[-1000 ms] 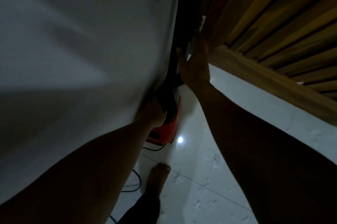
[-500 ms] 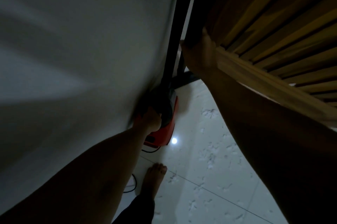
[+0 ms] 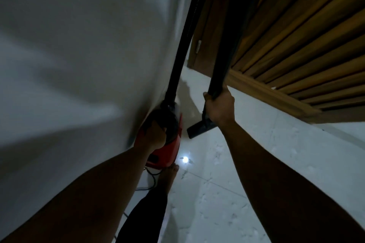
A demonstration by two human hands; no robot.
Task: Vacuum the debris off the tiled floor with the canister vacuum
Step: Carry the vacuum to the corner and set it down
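Canister vacuum (image 3: 168, 153) gripped by left hand (image 3: 155, 138), wand (image 3: 222, 72) clutched in right hand (image 3: 219, 108)

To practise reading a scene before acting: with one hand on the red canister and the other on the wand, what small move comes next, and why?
Probably draw the nozzle back over the white flecks on the tiles: the right hand grips the wand, the left hand holds the canister.

Two hands: left (image 3: 156, 136), right (image 3: 219, 108); one canister vacuum (image 3: 169, 150); one bare foot (image 3: 167, 176).
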